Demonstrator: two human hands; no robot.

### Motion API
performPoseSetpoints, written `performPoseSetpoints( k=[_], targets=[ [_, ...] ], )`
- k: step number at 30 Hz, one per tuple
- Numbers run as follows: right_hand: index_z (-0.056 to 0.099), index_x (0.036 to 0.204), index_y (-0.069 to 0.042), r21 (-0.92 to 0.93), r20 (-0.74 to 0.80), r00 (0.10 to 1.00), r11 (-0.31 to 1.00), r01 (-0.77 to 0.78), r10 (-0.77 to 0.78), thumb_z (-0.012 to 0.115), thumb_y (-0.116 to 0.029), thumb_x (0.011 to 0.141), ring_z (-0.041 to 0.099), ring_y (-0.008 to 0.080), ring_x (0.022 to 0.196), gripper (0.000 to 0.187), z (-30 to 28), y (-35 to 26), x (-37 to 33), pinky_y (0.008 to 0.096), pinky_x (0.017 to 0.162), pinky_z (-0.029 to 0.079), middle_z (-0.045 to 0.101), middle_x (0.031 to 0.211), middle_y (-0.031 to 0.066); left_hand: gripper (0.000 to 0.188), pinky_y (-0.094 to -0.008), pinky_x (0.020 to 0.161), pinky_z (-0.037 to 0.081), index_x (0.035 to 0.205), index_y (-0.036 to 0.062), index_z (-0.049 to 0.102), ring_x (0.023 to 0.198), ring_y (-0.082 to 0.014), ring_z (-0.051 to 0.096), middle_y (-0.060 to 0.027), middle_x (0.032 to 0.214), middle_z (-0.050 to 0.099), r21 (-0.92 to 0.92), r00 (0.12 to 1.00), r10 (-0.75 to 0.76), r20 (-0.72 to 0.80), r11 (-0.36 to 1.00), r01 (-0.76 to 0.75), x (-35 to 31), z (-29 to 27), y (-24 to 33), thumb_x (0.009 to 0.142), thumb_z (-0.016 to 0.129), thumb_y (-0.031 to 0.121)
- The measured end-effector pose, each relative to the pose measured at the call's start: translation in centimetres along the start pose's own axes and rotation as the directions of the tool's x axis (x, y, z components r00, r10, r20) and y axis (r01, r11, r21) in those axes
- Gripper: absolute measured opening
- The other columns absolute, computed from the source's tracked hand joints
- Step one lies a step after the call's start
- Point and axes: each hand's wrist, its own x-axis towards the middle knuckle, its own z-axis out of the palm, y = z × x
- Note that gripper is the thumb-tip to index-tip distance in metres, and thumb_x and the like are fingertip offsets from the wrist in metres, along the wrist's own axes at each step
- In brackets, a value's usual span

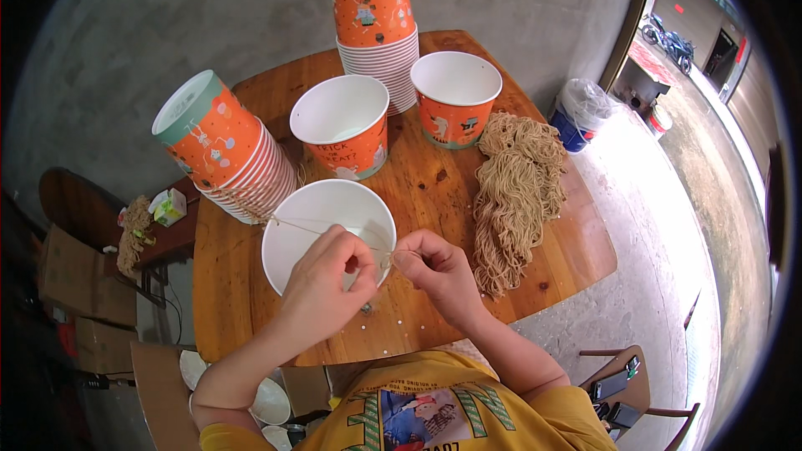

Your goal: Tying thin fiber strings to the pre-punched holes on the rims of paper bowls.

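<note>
A white-lined paper bucket (284, 242) stands near the table's front edge, its open mouth facing up. A thin tan string (294, 225) runs from the left part of its rim toward my hands. Over the bucket, my left hand (332, 280) is closed, with curled fingers and thumb on the string. My right hand (436, 276), at the bucket's right rim, pinches the string between thumb and fingertips. The exact grip of the left fingertips is partly hidden. To the right of my right hand lies a thick bundle of tan string (518, 200).
Behind stand two open orange buckets (347, 154) (455, 121), and two tall stacks of upturned buckets (217, 138) (376, 25). The wooden table (426, 192) has a rounded front corner. A chair (626, 380) holding phones is at the lower right; a lined bin (576, 117) stands by the wall.
</note>
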Motion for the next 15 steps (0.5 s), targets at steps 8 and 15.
performPoseSetpoints(
  k=[8,15],
  targets=[
    [0.062,0.096,-0.005,0.003,0.017,1.000,1.000,0.010,-0.010,0.062,-0.013,0.093,0.044,0.0000,0.072,0.009,0.3,-0.3,-0.1,0.0179,0.063,0.036,0.056,0.084,-0.0077,0.011,-0.0277,0.066,0.046,0.093,0.0026,0.056,0.074,-0.0120,0.054,-0.0048,0.089,0.056,-0.296,0.974,-0.198,0.105,0.929,0.221,0.2,0.1,0.1,0.090,0.061,0.012],
    [0.061,0.097,-0.003,-0.036,0.049,0.998,0.999,-0.023,0.025,0.061,-0.013,0.094,0.049,0.0011,0.077,0.011,0.0,-1.0,-0.1,0.0186,0.070,0.040,0.058,0.086,-0.0061,0.012,-0.0276,0.070,0.046,0.092,0.0014,0.056,0.076,-0.0124,0.054,-0.0047,0.088,0.055,-0.301,0.972,-0.132,0.197,0.935,0.187,1.5,-0.4,-0.7,0.091,0.060,0.013]
  ],
)
